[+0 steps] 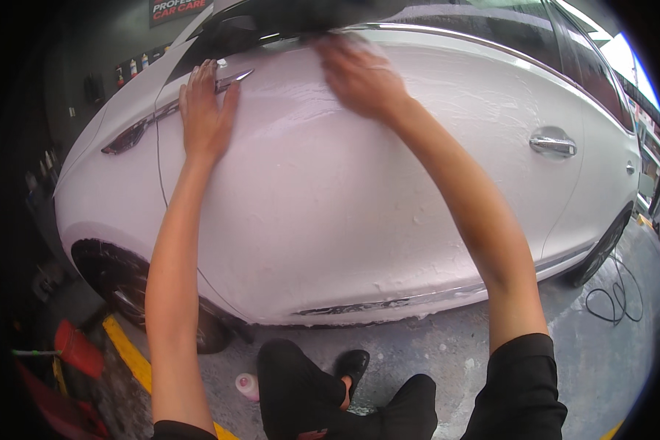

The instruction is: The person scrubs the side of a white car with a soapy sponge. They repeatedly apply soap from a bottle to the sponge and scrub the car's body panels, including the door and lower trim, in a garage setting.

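Note:
A white car door fills the middle, streaked with wet, soapy-looking patches and wrinkles. My left hand lies open on the upper front of the door, fingers stretched beside a chrome trim piece. Higher and to the right, my right hand touches the door just below the window sill; its fingers are smeared by motion, so whether they hold anything is hidden. A dark blurred mirror area sits above them. The chrome door handle is right of my right arm.
A front wheel is low left, near a red bucket-like container and yellow floor line. A pink-and-white bottle stands by my legs. A dark looped hose lies by the rear wheel. Wall-mounted bottles hang behind.

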{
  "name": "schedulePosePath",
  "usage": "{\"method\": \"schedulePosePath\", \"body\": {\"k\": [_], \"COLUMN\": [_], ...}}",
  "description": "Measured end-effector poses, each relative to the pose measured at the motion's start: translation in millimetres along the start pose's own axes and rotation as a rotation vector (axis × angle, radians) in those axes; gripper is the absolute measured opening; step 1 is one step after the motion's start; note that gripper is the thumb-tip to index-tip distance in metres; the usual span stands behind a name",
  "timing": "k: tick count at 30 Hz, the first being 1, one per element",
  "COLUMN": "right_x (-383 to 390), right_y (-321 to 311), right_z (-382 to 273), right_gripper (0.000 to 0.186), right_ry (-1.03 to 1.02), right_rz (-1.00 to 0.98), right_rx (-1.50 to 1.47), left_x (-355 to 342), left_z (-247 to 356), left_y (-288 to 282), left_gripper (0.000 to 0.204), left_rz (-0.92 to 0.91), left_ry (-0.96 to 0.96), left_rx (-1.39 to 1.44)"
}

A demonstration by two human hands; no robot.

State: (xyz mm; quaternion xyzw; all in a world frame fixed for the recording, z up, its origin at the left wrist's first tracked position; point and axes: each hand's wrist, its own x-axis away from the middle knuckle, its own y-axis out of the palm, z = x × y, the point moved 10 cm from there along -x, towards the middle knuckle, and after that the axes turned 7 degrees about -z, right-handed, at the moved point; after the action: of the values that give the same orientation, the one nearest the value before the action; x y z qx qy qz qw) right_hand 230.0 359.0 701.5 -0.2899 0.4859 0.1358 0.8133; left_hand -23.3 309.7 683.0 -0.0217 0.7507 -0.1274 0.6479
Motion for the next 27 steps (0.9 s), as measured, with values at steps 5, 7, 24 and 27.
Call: {"method": "schedulePosePath", "body": {"k": [5, 7, 24, 27], "right_x": [13.1, -0.4, 112.6, 126.3], "right_y": [9.8, 26.4, -52.0, -50.6], "right_z": [5.2, -39.6, 110.8, 111.0], "right_gripper": [0.056, 0.054, 0.064, 0.067], "right_ry": [0.186, 0.062, 0.592, 0.778], "right_rz": [0.069, 0.076, 0.110, 0.126], "right_rx": [0.006, -0.107, 0.120, 0.096], "left_x": [0.9, 3.6, -15.1, -33.8], "left_z": [-4.6, -4.9, 99.8, 143.8], "left_y": [2.1, 6.3, 27.4, 38.4], "left_gripper": [0.067, 0.064, 0.069, 0.068], "left_rz": [0.004, -0.009, -0.120, -0.082], "left_ry": [0.004, -0.001, 0.320, 0.332], "left_rx": [0.032, 0.051, 0.084, 0.166]}}
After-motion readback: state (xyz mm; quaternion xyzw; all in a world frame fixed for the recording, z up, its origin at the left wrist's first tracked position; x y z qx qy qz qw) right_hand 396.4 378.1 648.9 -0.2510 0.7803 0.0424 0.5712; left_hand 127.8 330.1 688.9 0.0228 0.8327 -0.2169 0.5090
